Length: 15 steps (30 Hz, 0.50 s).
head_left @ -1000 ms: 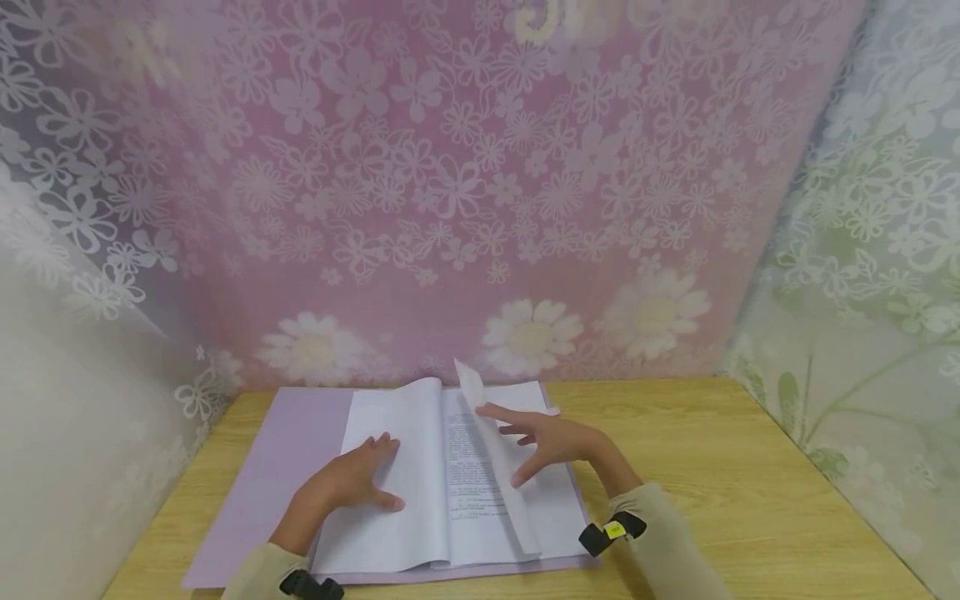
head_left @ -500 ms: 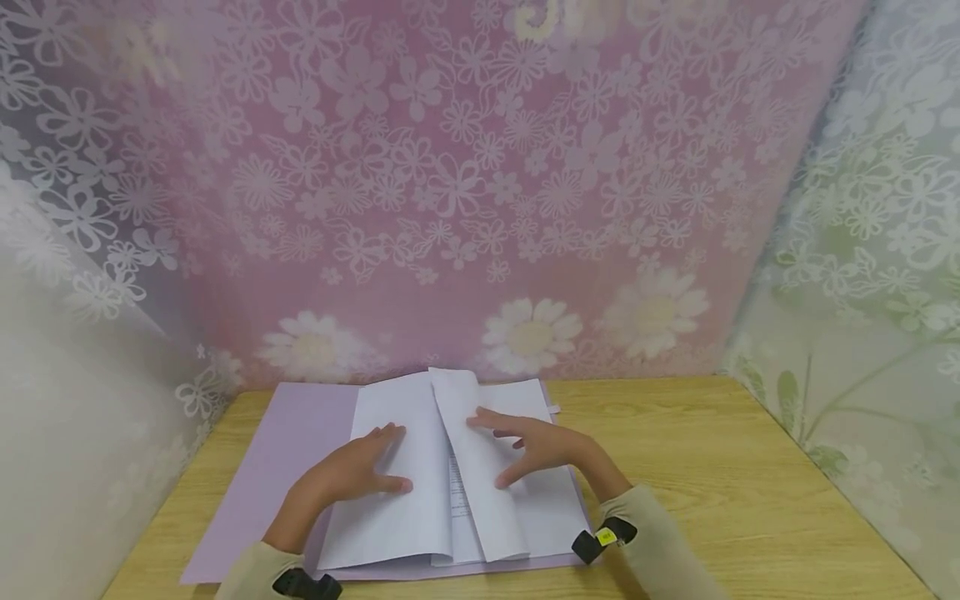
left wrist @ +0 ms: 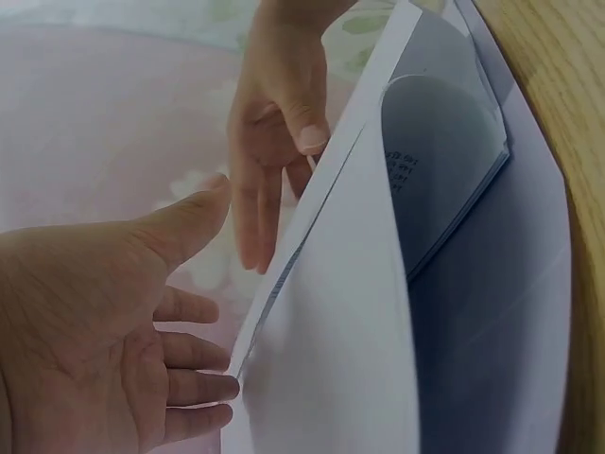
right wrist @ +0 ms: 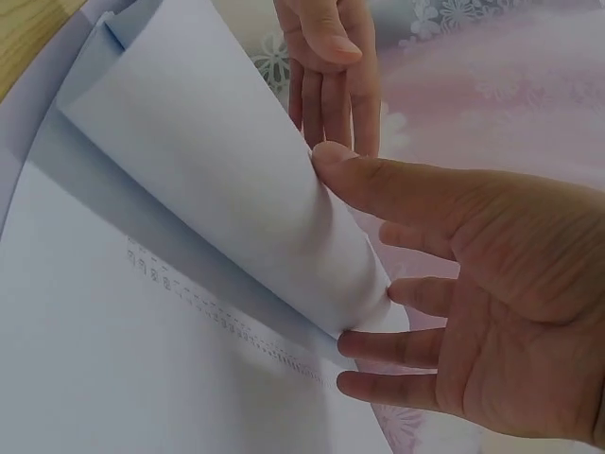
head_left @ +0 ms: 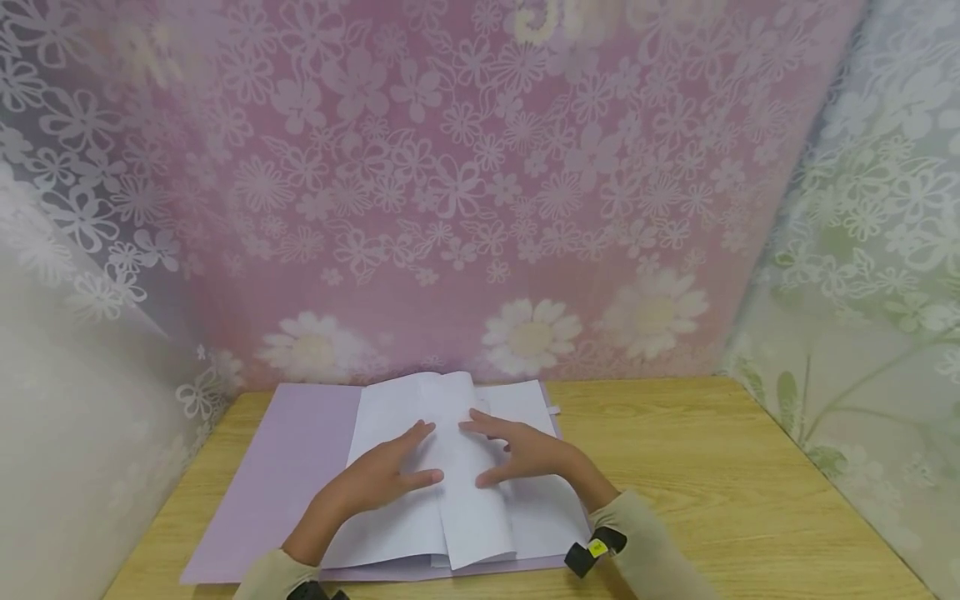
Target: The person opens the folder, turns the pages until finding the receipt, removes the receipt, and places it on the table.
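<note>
A light purple folder [head_left: 296, 467] lies spread on the table with white paper sheets [head_left: 390, 533] in it. One curled sheet [head_left: 476, 521] stands bowed up along the middle. My left hand [head_left: 382, 477] is over the left-hand pages, fingers extended, the fingertips close to the curled sheet. My right hand [head_left: 528, 450] touches the other side of that sheet with thumb and fingertips [right wrist: 364, 383], fingers fairly straight. Lines of print [right wrist: 227, 312] show on the page beneath in the right wrist view. Neither palm has anything gripped in it.
The folder rests on a yellow wood-grain table [head_left: 720, 475]. Behind the table hangs a pink flowered backdrop [head_left: 420, 208], with paler flowered panels at both sides. A small white tab [head_left: 554, 410] sticks out at the folder's right edge.
The curled sheet has swung leftward over the middle, covering the printed page. My right hand has moved left with it, and my left hand has shifted right, so the two are closer.
</note>
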Each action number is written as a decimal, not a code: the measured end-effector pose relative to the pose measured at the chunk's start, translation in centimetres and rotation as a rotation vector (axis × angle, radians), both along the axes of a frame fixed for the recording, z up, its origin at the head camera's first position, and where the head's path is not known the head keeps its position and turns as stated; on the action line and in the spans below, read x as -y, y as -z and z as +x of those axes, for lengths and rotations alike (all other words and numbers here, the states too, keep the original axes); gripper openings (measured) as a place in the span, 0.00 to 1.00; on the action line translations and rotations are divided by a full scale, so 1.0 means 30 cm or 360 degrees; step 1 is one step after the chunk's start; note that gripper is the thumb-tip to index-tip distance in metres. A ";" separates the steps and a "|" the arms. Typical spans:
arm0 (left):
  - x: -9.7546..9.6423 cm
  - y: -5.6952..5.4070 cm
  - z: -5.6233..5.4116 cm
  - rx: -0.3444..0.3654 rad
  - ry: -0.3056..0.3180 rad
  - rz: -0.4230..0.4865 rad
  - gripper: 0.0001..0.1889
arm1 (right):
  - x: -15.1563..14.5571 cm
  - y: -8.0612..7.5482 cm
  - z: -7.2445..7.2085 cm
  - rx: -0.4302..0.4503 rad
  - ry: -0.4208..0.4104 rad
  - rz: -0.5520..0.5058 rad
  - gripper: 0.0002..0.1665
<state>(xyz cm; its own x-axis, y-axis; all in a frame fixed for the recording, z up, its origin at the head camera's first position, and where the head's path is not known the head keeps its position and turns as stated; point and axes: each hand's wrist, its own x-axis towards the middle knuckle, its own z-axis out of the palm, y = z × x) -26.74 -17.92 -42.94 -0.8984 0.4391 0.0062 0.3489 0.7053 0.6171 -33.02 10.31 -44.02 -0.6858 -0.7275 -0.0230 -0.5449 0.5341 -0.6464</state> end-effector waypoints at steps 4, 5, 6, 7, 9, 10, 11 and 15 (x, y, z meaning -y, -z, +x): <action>-0.009 -0.006 0.004 -0.0010 0.0006 -0.0005 0.45 | 0.010 -0.005 0.006 0.0015 0.0009 -0.0059 0.51; -0.010 -0.006 0.004 -0.0009 0.0003 -0.0001 0.45 | 0.012 -0.006 0.007 0.0020 0.0004 -0.0075 0.51; -0.009 -0.007 0.005 -0.0010 0.0001 0.0006 0.45 | 0.014 -0.008 0.010 0.0029 0.0001 -0.0089 0.51; -0.009 -0.006 0.004 -0.0012 -0.0004 0.0003 0.45 | 0.016 -0.010 0.012 0.0039 -0.0005 -0.0103 0.50; -0.006 -0.003 0.003 -0.0021 -0.0019 0.0001 0.45 | 0.019 -0.015 0.018 0.0053 -0.0017 -0.0122 0.50; -0.004 -0.002 0.002 -0.0029 -0.0027 0.0007 0.45 | 0.021 -0.017 0.020 0.0059 -0.0022 -0.0134 0.50; -0.001 0.001 -0.001 -0.0035 -0.0038 0.0010 0.45 | 0.023 -0.019 0.023 0.0068 -0.0028 -0.0148 0.50; 0.017 0.002 -0.009 -0.0067 -0.0092 0.0016 0.45 | 0.033 -0.026 0.033 0.0102 -0.0049 -0.0191 0.49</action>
<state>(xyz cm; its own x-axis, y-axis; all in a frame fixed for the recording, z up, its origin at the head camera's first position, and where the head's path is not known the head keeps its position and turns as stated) -27.00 -18.42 -43.01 -0.9210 0.3864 0.0490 0.3339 0.7186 0.6099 -32.04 9.32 -43.23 -0.6629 -0.7483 0.0225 -0.5156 0.4346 -0.7385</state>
